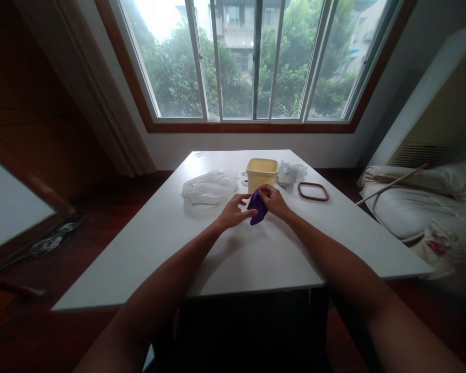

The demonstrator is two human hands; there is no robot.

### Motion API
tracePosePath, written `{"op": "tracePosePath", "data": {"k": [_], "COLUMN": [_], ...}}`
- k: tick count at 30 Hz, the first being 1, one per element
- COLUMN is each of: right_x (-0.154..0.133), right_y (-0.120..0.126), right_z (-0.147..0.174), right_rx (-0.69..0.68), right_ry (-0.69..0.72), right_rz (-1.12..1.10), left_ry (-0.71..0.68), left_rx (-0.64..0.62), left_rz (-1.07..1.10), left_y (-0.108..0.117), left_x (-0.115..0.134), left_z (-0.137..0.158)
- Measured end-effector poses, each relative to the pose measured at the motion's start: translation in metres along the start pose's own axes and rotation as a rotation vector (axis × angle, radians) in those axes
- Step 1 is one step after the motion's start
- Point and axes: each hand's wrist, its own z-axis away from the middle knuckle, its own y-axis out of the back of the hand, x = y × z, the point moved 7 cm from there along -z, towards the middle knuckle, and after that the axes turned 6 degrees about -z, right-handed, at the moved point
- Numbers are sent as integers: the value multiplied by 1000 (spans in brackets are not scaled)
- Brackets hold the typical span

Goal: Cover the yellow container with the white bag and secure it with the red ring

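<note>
A piece of purple cloth-like material (258, 209) hangs just above the white table, in front of the yellow bin. My right hand (275, 201) pinches its upper edge between thumb and fingers. On the other side is my left hand (234, 211), its fingers spread and curved toward the purple piece. The left thumb lies close to the lower left edge; whether it touches I cannot tell. Behind both hands stands the square-topped yellow bin (262, 178), partly covered by them at its base.
A white plastic bag (209, 187) lies crumpled to the left on the white table (147, 254). Right of the bin are a clear crumpled bag (292, 173) and a reddish-brown rounded frame (312, 199). A pale padded seat (415, 199) with a stick (392, 184) stands beyond the table's right edge.
</note>
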Motion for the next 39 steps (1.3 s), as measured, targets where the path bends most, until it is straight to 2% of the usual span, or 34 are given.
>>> {"op": "tracePosePath", "data": {"k": [4, 8, 19, 23, 25, 27, 34, 39], "right_x": [0, 2, 31, 32, 29, 25, 12, -1], "right_y": [-10, -5, 8, -5, -13, -18, -17, -2], "right_z": [3, 1, -5, 2, 7, 10, 4, -1], "right_rx": [-85, -90, -93, -274, -381, -422, -296, -155], "right_ry": [-30, -52, -163, -150, -93, -25, 91, 70], "right_rz": [-52, -77, 55, 85, 93, 125, 277, 204], "left_ry": [-20, -9, -17, 22, 32, 29, 37, 38], "left_rx": [-27, -48, 74, 136, 143, 142, 88, 33], "left_rz": [-71, -20, -191, -236, -227, -208, -138, -173], "left_y": [-11, -14, 13, 17, 17, 16, 11, 7], "left_x": [-2, -6, 6, 4, 3, 3, -3, -7], "left_z": [1, 1, -2, -3, -3, -3, -5, -4]}}
